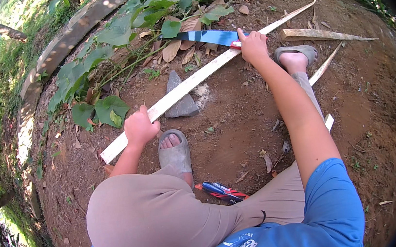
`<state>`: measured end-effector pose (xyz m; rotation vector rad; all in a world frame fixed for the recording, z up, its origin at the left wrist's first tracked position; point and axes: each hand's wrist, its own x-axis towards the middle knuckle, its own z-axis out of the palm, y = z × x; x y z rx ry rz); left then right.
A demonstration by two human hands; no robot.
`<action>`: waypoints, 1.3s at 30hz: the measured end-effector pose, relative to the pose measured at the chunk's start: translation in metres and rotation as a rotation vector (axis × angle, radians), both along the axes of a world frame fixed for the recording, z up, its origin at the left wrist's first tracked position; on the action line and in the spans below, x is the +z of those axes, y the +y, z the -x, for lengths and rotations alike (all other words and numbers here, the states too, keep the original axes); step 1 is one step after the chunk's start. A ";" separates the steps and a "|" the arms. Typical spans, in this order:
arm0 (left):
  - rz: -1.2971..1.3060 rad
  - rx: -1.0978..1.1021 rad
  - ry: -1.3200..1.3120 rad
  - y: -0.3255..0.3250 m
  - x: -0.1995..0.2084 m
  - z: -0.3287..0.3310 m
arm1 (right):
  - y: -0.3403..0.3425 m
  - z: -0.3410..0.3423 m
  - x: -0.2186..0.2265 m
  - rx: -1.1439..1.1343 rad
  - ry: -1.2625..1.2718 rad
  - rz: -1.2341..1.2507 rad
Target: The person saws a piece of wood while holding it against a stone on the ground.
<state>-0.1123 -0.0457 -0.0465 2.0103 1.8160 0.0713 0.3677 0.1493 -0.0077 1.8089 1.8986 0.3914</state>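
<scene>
A long pale wooden strip (211, 68) runs slantwise across the ground, from near my left knee up to the far right. Close to its near end, my left hand (140, 126) is closed around it. My right hand (254, 48) grips the red and blue handle of a handsaw, right above the strip. The saw's shiny blue blade (210, 37) points left, beyond the strip's far edge, with its tip close to the leaves. Under the strip's middle lies a grey wedge-shaped stone (182, 106), and pale sawdust (202, 95) is scattered beside it.
Green broad-leaved vines (114, 33) spread at the far left, before a curved concrete edging (75, 30). More wood pieces (317, 34) lie at the right by my sandalled foot (296, 58). A blue and red printed sleeve (222, 192) rests between my legs.
</scene>
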 end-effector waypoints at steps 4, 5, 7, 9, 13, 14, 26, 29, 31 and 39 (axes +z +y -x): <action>0.000 0.003 -0.007 -0.002 0.001 -0.001 | -0.013 0.005 -0.007 0.225 0.020 -0.156; 0.003 0.006 -0.007 -0.001 0.001 -0.001 | -0.019 0.006 -0.008 0.330 -0.009 -0.224; 0.002 0.006 -0.010 0.000 0.001 -0.001 | -0.028 0.008 -0.010 0.398 0.186 -0.092; 0.003 0.001 -0.018 0.000 0.002 -0.001 | -0.036 0.010 -0.011 0.519 0.074 0.070; 0.009 -0.002 -0.033 0.000 0.004 0.000 | -0.038 0.015 -0.013 0.441 0.179 0.078; 0.012 -0.006 -0.035 0.000 0.004 0.000 | -0.035 0.017 -0.013 0.380 0.205 0.084; -0.233 -0.069 -0.024 -0.002 -0.019 0.003 | -0.059 0.026 0.004 0.285 0.084 0.023; -0.210 -0.098 -0.080 -0.002 -0.028 0.006 | -0.076 0.021 0.013 0.277 0.038 0.034; -0.179 -0.127 -0.078 0.000 -0.031 0.007 | -0.088 0.019 0.017 0.293 0.014 -0.009; -0.341 -0.208 -0.136 0.019 -0.028 0.008 | -0.125 0.011 0.026 0.141 0.084 0.046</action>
